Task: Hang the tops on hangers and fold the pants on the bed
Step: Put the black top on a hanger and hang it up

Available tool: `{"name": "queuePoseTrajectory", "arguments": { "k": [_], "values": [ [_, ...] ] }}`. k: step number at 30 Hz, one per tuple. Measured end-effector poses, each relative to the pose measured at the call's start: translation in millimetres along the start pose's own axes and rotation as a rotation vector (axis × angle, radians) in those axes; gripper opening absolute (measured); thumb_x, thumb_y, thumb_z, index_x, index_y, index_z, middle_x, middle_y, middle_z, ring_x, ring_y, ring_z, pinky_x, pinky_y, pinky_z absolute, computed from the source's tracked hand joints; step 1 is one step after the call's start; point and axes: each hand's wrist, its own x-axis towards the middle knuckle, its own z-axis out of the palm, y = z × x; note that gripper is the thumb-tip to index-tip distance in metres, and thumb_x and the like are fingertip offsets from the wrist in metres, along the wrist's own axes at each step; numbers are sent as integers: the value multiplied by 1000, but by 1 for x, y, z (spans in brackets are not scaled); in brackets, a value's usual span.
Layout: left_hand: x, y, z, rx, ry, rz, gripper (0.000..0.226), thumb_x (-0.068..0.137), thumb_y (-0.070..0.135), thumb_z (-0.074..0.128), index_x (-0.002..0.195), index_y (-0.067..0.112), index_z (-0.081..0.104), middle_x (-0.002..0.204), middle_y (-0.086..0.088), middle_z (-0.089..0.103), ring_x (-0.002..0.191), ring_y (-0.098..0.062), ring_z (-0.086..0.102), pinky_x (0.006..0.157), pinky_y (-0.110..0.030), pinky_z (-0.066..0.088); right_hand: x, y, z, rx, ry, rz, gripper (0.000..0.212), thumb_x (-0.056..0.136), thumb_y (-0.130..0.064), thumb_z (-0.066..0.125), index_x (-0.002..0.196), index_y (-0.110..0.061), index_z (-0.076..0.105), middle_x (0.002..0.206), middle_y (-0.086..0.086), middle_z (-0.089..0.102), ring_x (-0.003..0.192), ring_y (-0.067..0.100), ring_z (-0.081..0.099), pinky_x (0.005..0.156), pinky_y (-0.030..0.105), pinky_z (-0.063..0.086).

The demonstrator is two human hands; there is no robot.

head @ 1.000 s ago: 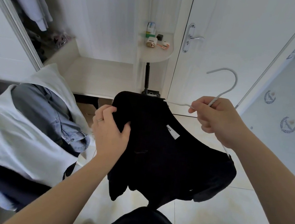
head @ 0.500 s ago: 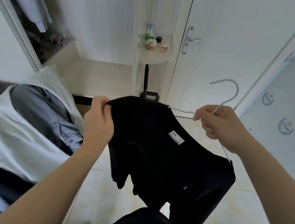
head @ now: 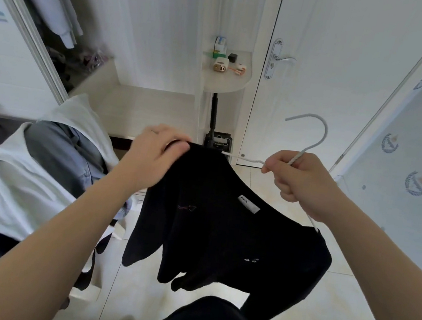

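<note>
A black top [head: 224,232] with a white neck label hangs in front of me on a thin white wire hanger [head: 313,139]. My right hand [head: 301,183] grips the hanger just below its hook. My left hand [head: 156,155] pinches the top's left shoulder at the hanger's left end, where a short piece of bare wire shows. The top's right shoulder sits over the other hanger arm beside my right forearm. Its sleeves and hem dangle above the floor.
A heap of clothes lies at my left: a white garment [head: 11,186], a grey-blue denim shirt [head: 70,151] and something dark beneath. An open wardrobe [head: 48,15] with hanging clothes is at upper left. A small corner shelf [head: 226,80] and a closed white door [head: 339,69] stand ahead.
My left hand has slid up and outward along the top's left shoulder to the hanger's end. The top has spread wider over the hanger. My right hand has held the hanger nearly still.
</note>
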Motion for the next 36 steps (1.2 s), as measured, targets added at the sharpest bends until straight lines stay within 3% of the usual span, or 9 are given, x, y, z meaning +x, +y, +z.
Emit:
{"name": "queuePoseTrajectory", "arguments": {
  "k": [7, 11, 13, 15, 19, 23, 28, 32, 36],
  "values": [
    [-9, 15, 11, 28, -53, 157, 17, 101, 11, 57, 110, 12, 71, 89, 19, 59, 86, 2, 54, 86, -5, 35, 7, -5, 7, -96, -36, 9, 25, 98, -18, 60, 79, -7, 71, 52, -6, 34, 46, 13, 24, 43, 22, 23],
    [-8, 13, 11, -54, -33, 111, 16, 100, 14, 54, 103, 15, 69, 88, 20, 62, 89, 4, 57, 83, -7, 37, 10, -2, -6, -290, -126, -17, 19, 94, -31, 67, 82, -17, 70, 61, -3, 56, 55, 14, 51, 56, 23, 48],
    [-5, 4, 8, -101, 13, 38, 17, 98, 21, 52, 100, 21, 69, 88, 14, 65, 87, 0, 58, 84, -14, 41, 12, 11, -20, -451, -157, 25, 13, 91, -37, 69, 84, -26, 69, 81, -7, 70, 76, 9, 64, 73, 19, 51],
    [-2, -7, 2, -136, 50, -36, 17, 97, 28, 51, 95, 38, 65, 88, 16, 66, 87, 0, 59, 80, -11, 41, 12, 31, -38, -550, -149, 76, 3, 91, -34, 71, 90, -31, 71, 89, -19, 70, 84, 0, 64, 72, 9, 45],
    [0, -18, -1, -149, 45, -103, 34, 98, 24, 55, 88, 55, 61, 89, 26, 66, 88, 5, 60, 76, -3, 39, 15, 65, -64, -748, -57, 174, 20, 94, -20, 65, 76, -16, 58, 60, -12, 54, 64, 11, 53, 58, 23, 37],
    [1, -21, 5, -203, 30, -146, 34, 96, 22, 61, 87, 54, 66, 90, 25, 69, 90, 4, 64, 76, -3, 41, 15, 66, -55, -672, -41, 84, 28, 96, -27, 62, 68, -29, 58, 57, -16, 52, 55, 0, 48, 55, 14, 36],
    [3, -20, 10, -424, -41, -227, 8, 79, 40, 74, 86, 39, 76, 83, 11, 75, 77, -2, 70, 69, -10, 50, 13, 44, -28, -519, -81, -87, 19, 97, -37, 59, 85, -31, 73, 63, -5, 45, 59, 10, 43, 57, 16, 36],
    [6, -26, 2, -587, -71, -305, 25, 68, 45, 81, 85, 27, 78, 75, 4, 74, 63, -6, 69, 51, -15, 51, 3, 29, -23, -321, -54, -123, 32, 92, -49, 55, 80, -26, 73, 60, -1, 36, 57, 11, 34, 54, 12, 32],
    [6, -24, 1, -643, -66, -267, 12, 76, 37, 79, 81, 26, 75, 74, 5, 73, 66, -6, 68, 60, -15, 52, 1, 21, -24, -332, -42, -116, 33, 93, -42, 49, 71, -22, 65, 54, -9, 37, 51, 5, 32, 51, 9, 31]
  ]
}}
